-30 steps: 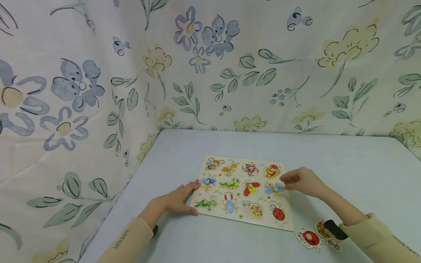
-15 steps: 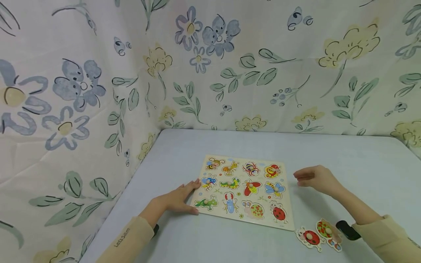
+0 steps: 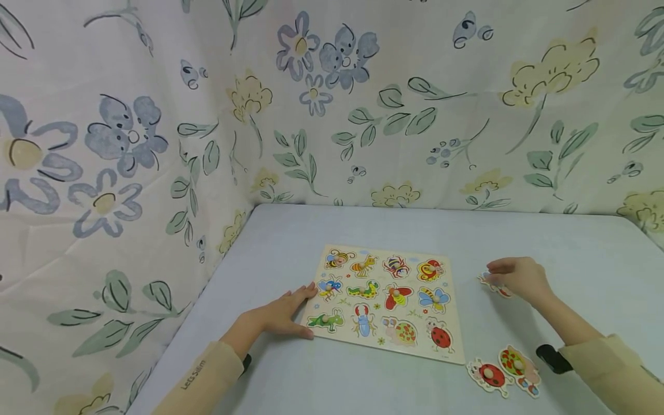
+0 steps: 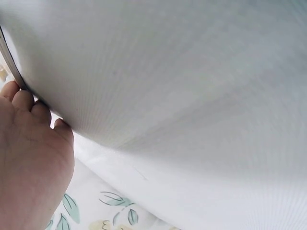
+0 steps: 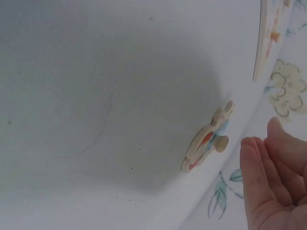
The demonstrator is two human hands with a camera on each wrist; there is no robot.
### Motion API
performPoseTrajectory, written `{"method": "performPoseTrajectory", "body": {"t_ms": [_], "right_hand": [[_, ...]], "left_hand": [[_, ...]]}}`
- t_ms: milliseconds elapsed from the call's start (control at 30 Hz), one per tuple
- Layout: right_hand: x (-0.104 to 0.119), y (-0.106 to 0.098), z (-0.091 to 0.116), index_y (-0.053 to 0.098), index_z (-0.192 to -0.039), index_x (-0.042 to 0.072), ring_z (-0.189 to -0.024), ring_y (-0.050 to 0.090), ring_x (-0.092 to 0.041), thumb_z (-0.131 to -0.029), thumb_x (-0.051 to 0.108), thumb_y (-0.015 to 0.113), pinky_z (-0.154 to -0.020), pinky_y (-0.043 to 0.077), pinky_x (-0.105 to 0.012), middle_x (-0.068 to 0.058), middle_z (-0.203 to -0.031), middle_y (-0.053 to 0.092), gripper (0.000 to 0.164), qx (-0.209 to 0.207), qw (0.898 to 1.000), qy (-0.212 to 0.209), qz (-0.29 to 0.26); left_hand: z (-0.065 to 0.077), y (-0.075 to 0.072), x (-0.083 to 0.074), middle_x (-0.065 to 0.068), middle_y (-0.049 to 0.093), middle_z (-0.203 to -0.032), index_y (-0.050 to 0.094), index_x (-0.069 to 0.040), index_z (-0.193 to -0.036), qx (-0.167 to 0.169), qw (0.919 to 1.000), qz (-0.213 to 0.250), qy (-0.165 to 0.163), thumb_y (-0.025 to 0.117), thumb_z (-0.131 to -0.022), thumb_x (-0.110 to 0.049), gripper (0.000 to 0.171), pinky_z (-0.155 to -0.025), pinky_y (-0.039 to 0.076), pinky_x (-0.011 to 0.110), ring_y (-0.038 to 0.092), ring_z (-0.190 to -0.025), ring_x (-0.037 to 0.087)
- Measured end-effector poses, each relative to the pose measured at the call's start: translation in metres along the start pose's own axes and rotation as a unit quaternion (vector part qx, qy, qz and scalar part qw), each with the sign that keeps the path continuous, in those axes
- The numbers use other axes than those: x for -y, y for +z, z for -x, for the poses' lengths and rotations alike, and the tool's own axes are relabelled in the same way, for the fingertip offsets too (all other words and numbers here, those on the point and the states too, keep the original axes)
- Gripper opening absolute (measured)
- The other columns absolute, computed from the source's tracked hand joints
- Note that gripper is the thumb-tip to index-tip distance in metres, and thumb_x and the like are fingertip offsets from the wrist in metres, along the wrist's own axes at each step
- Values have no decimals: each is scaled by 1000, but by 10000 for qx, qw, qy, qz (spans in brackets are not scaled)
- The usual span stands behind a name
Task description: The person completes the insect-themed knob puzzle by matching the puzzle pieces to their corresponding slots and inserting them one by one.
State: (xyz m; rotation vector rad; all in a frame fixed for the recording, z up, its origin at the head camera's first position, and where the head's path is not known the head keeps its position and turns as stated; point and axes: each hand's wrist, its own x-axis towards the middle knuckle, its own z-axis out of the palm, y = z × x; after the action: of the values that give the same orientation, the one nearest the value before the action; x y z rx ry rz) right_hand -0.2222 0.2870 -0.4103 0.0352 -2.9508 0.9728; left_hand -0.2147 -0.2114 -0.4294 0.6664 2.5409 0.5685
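My left hand (image 3: 284,313) rests at the left edge of a wooden peg puzzle board (image 3: 384,347), its fingertips and thumb touching the edge and its fingers extended. In the left wrist view the left hand (image 4: 36,158) shows from the palm side, the board's edge at its fingertips. To the right of the board, my right hand (image 3: 521,278) hovers over a blue and red puzzle piece (image 3: 486,282), partly covering it. From the right wrist view, this knobbed piece (image 5: 206,143) lies on the table, apart from the fingers of the right hand (image 5: 276,177), which hold nothing.
A ladybird piece (image 3: 487,374) and a red-and-green spotted piece (image 3: 513,362) lie near the board's lower right corner. Several knobbed insect pieces sit in the board. A floral cloth (image 3: 415,144) hangs behind the white table (image 3: 394,225).
My right hand has moved right, from the board's right edge to above the blue and red piece, part of which now shows. My left hand stays at the board's left edge.
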Motion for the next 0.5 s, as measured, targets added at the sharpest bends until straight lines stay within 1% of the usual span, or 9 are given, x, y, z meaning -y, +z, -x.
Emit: {"method": "performPoseTrajectory", "body": {"t_ms": [133, 233, 333, 500], "right_hand": [[-5, -3, -2, 66, -104, -13, -95, 60, -47, -87, 10, 70, -62, 49, -37, -25, -94, 70, 29, -18, 9999, 112, 61], [-9, -5, -3, 66, -103, -13, -95, 59, -49, -87, 11, 70, -61, 46, -38, -26, -93, 70, 29, -41, 9997, 104, 215], [-12, -5, -4, 66, -102, -13, -94, 58, -49, -87, 12, 70, -60, 43, -38, -27, -94, 69, 30, 1, 9993, 210, 293], [-15, -5, -6, 67, -101, -12, -83, 59, -38, -86, 16, 71, -57, 41, -32, -26, -92, 69, 32, 166, 9986, 406, 286]], "left_hand": [[0, 0, 0, 9, 16, -162, 25, -6, -154, -24, 10000, 19, 13, 78, -79, -45, 100, -119, 14, 49, 16, -147, 31], [1, 0, -1, 9, 16, -162, 25, -6, -154, -28, 10000, 9, -1, 78, -79, -45, 100, -119, 14, 48, 16, -147, 31], [1, -1, -2, 8, 16, -162, 25, -7, -154, -22, 10000, -6, -18, 78, -79, -45, 100, -119, 14, 48, 16, -147, 31], [2, 0, -2, 7, 16, -162, 25, -7, -154, -27, 10000, -23, -36, 78, -78, -45, 100, -119, 14, 49, 17, -147, 31]]}}
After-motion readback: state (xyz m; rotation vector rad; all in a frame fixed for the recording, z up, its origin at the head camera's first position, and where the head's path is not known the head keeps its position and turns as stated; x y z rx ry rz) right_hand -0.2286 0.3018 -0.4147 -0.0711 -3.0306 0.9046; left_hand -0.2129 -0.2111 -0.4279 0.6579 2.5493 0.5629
